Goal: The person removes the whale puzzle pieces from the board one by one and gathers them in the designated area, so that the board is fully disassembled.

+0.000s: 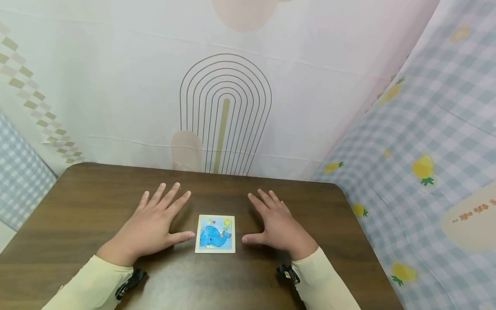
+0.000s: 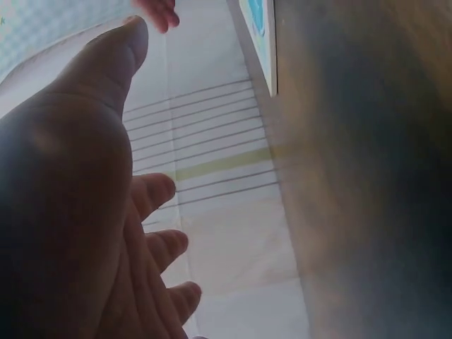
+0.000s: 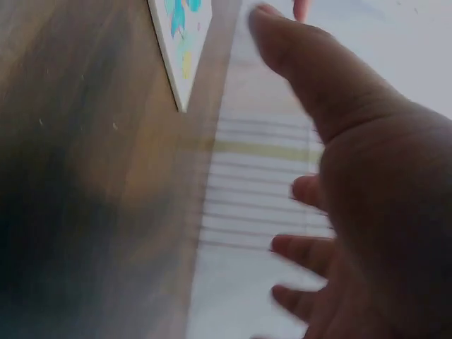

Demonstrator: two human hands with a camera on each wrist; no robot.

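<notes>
A square picture board [image 1: 215, 234] with a blue whale, a yellow sun-like flower and a pale border lies flat on the table between the hands. My left hand [image 1: 153, 224] is to its left, fingers spread and thumb pointing at its edge with a small gap. On the other side, my right hand [image 1: 279, 224] has its fingers spread too, the thumb a little off the board's right edge. Neither hand holds anything. Both wrist views show a corner of the board [image 2: 263, 42] [image 3: 185, 53] beyond the thumb.
The dark brown wooden table [image 1: 186, 284] has rounded far corners. Behind it hangs a white cloth [image 1: 128, 94] printed with arch lines. A blue checked cloth [image 1: 391, 172] with yellow fruit prints hangs along the right side. Each wrist wears a black strap [image 1: 129, 284].
</notes>
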